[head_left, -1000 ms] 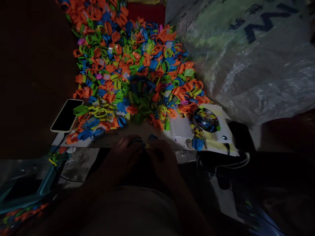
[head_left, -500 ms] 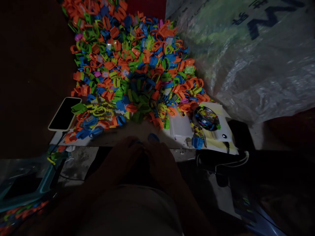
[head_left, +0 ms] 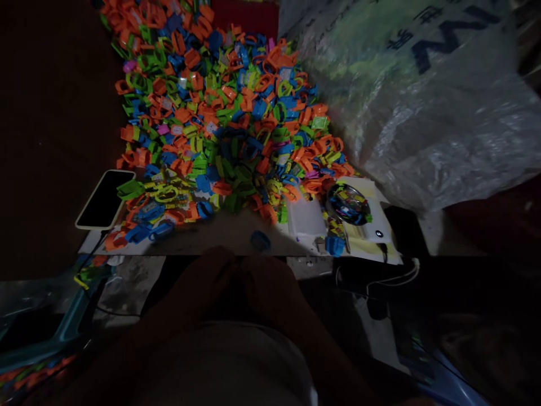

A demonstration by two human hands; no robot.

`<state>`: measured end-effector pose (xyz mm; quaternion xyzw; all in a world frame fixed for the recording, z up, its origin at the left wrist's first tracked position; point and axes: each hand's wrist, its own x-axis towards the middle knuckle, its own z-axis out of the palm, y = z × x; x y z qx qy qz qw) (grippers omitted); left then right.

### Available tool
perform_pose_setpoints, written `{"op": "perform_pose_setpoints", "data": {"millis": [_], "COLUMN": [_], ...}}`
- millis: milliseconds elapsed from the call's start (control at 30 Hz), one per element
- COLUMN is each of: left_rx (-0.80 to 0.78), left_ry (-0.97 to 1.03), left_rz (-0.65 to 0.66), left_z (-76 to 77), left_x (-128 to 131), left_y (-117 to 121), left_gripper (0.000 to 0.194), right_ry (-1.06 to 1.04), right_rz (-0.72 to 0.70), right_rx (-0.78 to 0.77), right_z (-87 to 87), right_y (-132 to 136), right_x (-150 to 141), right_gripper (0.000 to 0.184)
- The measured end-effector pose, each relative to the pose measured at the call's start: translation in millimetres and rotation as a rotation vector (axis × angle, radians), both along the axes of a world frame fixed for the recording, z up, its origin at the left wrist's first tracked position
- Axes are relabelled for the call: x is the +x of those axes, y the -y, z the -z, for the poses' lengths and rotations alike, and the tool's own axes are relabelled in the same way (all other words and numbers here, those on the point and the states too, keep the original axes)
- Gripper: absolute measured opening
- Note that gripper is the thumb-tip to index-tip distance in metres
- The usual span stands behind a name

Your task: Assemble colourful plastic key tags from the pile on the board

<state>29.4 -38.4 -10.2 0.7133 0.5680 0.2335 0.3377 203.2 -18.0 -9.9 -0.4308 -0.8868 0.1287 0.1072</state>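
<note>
My left hand (head_left: pixel 216 266) and my right hand (head_left: pixel 266 273) are close together at the table's front edge, in deep shadow. Both look closed, with fingers curled in toward each other; anything between them is lost in the dark. Just beyond my right hand, a blue watch-like plastic band (head_left: pixel 261 241) lies on the table (head_left: pixel 211 237), apart from the fingers. Farther back spreads a big heap of toy-watch-like plastic pieces (head_left: pixel 228 107) in orange, green, blue and yellow.
A phone (head_left: pixel 105 199) lies at the left, cable attached. To the right are a white box-shaped item (head_left: pixel 307 219) and a round metal bowl (head_left: pixel 349 204) of small colourful pieces, beside a white device (head_left: pixel 378 228) with a cable. A large clear plastic bag (head_left: pixel 422 113) fills the back right.
My hands have drawn back slightly toward my body, leaving the blue band more fully in view on the table. The whole view has shifted a little.
</note>
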Motion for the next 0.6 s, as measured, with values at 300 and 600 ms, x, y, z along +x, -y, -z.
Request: {"op": "perform_pose_setpoints", "data": {"millis": [300, 600], "left_rx": [0.115, 0.322], "left_ry": [-0.097, -0.456], "left_rz": [-0.177, -0.743], "left_z": [-3.4, -25.7], "left_x": [-48, -131], "left_y": [-24, -76], "left_gripper": [0.025, 0.057], "right_ry": [-0.306, -0.004], "right_rz": [0.170, 0.528], "right_rx": [0.032, 0.122], "right_z": [26.5, 46.4], "right_y": [-55, -151], "right_x": [32, 76], "right_gripper": [0.034, 0.023]}}
